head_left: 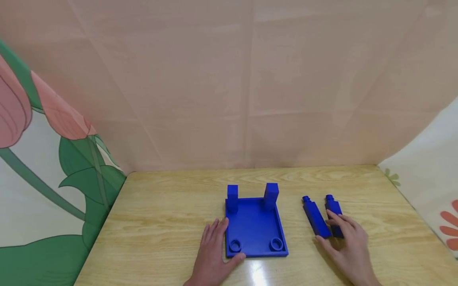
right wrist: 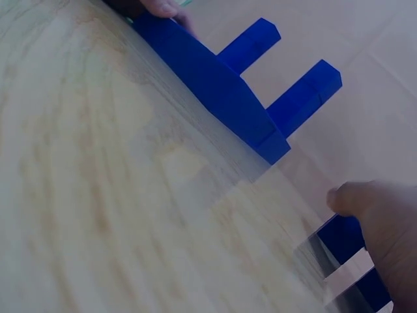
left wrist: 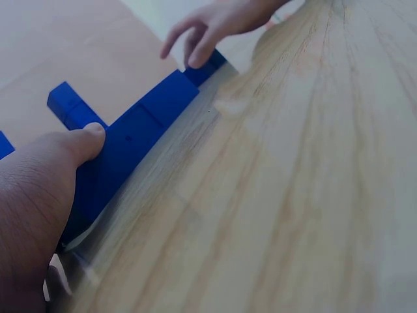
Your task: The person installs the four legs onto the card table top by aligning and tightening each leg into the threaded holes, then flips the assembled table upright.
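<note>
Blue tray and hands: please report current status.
Left hand on blue tray. Right hand at two loose blue posts. Two near rings unfilled. No obstruction seen.

Wood-grain counter (head_left: 161,206); creased pinkish-beige cloth (head_left: 200,79) upright behind; tulip-print cloth (head_left: 39,214) at left; white flower-print cloth (head_left: 422,174) at right.

The tray (head_left: 253,229) looks smooth plastic, the table (head_left: 161,222) glossy wood.
</note>
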### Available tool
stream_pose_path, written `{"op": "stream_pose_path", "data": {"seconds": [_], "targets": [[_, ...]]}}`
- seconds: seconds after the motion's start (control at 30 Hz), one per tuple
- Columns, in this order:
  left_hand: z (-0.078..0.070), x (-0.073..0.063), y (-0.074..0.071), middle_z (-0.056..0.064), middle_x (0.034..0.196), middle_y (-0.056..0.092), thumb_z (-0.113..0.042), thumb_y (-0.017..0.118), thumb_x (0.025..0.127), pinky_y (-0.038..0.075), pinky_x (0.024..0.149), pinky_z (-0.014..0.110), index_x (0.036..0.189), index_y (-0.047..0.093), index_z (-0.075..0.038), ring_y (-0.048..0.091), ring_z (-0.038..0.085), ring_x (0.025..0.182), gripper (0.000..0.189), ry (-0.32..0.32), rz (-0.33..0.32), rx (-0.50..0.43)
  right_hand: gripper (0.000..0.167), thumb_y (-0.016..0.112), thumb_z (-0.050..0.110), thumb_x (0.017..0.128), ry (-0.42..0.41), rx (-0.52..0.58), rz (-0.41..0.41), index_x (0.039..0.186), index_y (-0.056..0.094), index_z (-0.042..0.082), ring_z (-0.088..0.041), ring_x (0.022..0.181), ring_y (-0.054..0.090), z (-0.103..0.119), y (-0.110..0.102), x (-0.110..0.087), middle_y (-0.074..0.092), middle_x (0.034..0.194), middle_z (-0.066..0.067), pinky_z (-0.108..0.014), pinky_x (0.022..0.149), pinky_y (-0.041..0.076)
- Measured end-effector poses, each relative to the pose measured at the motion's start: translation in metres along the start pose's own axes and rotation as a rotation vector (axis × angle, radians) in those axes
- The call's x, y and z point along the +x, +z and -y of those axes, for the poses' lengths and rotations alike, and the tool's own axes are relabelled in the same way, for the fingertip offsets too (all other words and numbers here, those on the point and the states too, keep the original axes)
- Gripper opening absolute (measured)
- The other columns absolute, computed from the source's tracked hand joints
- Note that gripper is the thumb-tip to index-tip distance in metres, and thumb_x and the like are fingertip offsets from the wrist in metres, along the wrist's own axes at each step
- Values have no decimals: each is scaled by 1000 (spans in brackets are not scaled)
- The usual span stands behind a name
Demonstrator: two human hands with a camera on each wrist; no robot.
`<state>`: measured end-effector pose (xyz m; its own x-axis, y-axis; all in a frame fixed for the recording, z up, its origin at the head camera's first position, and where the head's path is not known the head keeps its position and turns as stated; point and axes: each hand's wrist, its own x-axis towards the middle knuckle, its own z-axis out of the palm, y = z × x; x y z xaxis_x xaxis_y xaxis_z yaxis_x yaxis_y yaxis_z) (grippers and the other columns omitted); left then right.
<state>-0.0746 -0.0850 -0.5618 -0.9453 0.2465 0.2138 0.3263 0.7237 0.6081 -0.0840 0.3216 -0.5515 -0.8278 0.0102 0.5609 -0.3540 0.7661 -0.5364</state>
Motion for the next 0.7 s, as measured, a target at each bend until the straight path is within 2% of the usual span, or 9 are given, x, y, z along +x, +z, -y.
{"op": "stream_pose_path", "data": {"seconds": [0.17, 0.3, 0.43, 0.53, 0.63, 0.7], "targets": [[-1, 1, 0, 8, 175, 45, -72, 72, 96, 5, 134, 39, 172, 39, -11, 36, 36, 164, 102, -5, 10, -7, 97, 104, 6, 68, 56, -51, 58, 156, 61, 6, -52, 135, 48, 3, -1, -2, 76, 115, -22, -64, 130, 16], [-1, 1, -1, 9, 175, 45, -72, 72, 96, 8, 134, 43, 172, 40, -11, 36, 37, 164, 102, -8, 15, -8, 95, 104, 10, 70, 54, -101, 82, 154, 61, 4, -53, 137, 48, 4, -2, -2, 77, 113, -24, -69, 130, 18], [-2, 1, -2, 10, 174, 46, -72, 72, 96, 6, 134, 39, 171, 41, -9, 37, 37, 163, 102, -2, 5, -4, 90, 103, 13, 72, 50, -138, 99, 152, 63, 3, -52, 136, 49, 6, -2, -1, 77, 110, -25, -73, 127, 20], [-2, 0, -2, 10, 173, 47, -72, 72, 96, 0, 135, 30, 171, 41, -9, 38, 38, 163, 102, 0, -5, -3, 87, 102, 11, 72, 42, -134, 83, 151, 64, 4, -50, 133, 50, 7, -3, -1, 77, 109, -26, -68, 126, 21], [-2, -1, -1, 11, 172, 49, -72, 72, 96, -6, 134, 21, 170, 42, -9, 40, 38, 162, 101, 11, -17, 5, 84, 99, 5, 71, 31, -95, 35, 148, 67, 4, -48, 128, 52, 6, -3, 0, 78, 108, -26, -62, 120, 25], [-2, -1, -1, 11, 171, 49, -71, 72, 97, -6, 134, 19, 170, 42, -9, 41, 39, 161, 101, 19, -25, 11, 82, 97, 1, 70, 31, -74, 0, 146, 69, 4, -45, 124, 54, 5, -3, 0, 78, 108, -26, -57, 117, 26]]}}
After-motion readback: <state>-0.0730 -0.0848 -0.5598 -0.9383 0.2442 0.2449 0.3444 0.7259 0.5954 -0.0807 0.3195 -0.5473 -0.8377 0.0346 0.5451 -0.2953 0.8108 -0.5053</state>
